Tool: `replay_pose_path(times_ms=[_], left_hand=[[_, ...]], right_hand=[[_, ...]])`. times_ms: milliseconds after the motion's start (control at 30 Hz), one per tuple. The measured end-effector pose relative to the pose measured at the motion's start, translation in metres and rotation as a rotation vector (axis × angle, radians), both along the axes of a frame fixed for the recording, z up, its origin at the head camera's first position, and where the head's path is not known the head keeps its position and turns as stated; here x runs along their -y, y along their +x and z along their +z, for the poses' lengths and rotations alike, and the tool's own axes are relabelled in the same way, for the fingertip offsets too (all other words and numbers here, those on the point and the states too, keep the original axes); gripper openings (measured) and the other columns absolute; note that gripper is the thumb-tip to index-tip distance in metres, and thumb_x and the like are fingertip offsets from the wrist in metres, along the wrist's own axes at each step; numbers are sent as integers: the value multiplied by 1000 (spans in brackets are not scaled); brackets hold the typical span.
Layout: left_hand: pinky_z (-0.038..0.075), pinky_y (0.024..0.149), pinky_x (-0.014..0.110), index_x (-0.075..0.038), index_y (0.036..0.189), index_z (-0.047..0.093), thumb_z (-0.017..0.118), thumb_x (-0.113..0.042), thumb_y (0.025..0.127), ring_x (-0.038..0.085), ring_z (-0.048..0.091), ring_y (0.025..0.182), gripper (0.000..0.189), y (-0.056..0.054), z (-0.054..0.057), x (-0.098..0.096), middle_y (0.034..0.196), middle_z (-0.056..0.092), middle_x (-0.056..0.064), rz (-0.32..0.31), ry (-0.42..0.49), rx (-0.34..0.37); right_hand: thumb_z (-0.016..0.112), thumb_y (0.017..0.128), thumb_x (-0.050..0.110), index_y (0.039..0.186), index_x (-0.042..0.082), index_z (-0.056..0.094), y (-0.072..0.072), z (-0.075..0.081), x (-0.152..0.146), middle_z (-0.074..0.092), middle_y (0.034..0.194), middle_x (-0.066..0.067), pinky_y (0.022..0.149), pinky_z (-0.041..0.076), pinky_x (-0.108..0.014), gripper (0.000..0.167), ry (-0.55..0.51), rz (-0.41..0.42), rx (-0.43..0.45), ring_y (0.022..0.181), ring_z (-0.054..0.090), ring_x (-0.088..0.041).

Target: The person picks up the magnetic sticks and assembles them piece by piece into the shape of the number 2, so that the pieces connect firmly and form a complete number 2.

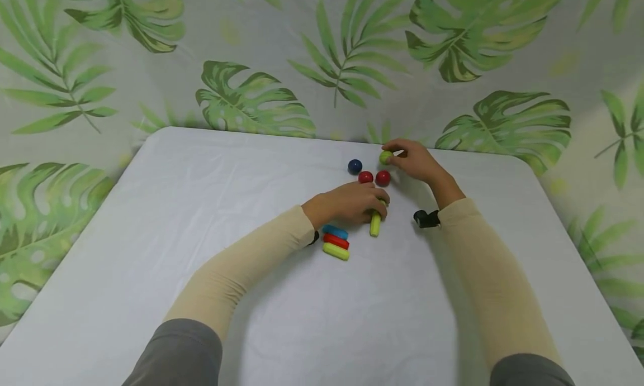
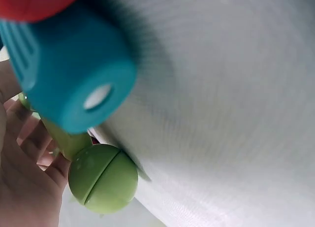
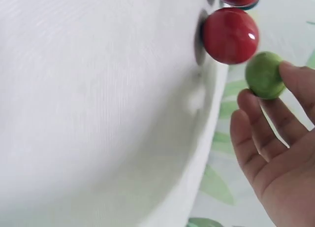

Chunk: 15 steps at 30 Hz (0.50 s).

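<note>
L hand (image 1: 358, 201) grips 1 grn bar (image 1: 374, 227); R hand (image 1: 416, 161) pinches 1 grn ball (image 3: 263, 75); 2 red balls (image 1: 383, 178)

Behind the single stick (image 1: 375, 225), three balls (image 1: 365, 177) are grouped; to its left, three sticks (image 1: 336, 241) are laid side by side.

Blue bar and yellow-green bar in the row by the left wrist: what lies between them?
The red bar lies between the blue bar and the yellow-green bar; the head view shows it.
</note>
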<state>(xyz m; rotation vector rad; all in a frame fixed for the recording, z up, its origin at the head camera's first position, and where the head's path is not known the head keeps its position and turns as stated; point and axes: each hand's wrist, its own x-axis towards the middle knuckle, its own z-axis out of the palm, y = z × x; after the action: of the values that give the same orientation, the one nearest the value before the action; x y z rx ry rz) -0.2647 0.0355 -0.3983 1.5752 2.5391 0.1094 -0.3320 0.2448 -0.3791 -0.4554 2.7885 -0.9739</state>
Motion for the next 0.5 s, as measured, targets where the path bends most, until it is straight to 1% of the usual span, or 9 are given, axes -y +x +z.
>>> replay_pose_path(times_ms=[100,200,267,400,433,500], left_hand=[[42,111,30,-26,119,72,64,-23,96,17,51,129,24,-2,-1,0,140,57,-2,6,19,40],[41,112,30,-25,118,72,64,-20,96,17,51,130,23,-3,0,1,140,57,-2,16,36,80],[41,113,29,-25,117,72,64,-19,96,17,51,131,23,-4,1,1,140,58,-2,18,43,101],[41,112,28,-24,116,73,64,-16,95,16,51,129,25,-6,0,-1,138,59,-2,17,62,137],[42,112,28,-24,116,73,64,-16,95,16,52,129,25,-7,-1,-1,138,59,-1,17,67,145],[43,111,28,-23,117,73,63,-15,95,16,52,129,26,-8,-1,-1,138,59,0,17,74,164]], right_hand=[[56,101,22,140,9,53,8,7,-7,52,145,-17,96,47,-54,41,12,-2,-15,120,56,-41],[53,102,21,142,10,53,19,12,-16,50,148,-17,97,47,-55,41,31,22,-35,121,54,-41],[51,103,21,141,12,54,28,14,-22,51,148,-16,94,48,-54,40,34,37,-53,119,56,-40],[47,104,20,137,15,59,49,15,-34,55,143,-12,84,49,-43,35,11,31,-73,111,59,-35],[48,104,21,136,16,59,55,15,-35,57,141,-11,81,49,-39,34,0,24,-65,109,60,-33],[50,103,20,135,17,60,65,15,-37,58,138,-9,80,49,-31,33,-36,13,-37,108,60,-30]])
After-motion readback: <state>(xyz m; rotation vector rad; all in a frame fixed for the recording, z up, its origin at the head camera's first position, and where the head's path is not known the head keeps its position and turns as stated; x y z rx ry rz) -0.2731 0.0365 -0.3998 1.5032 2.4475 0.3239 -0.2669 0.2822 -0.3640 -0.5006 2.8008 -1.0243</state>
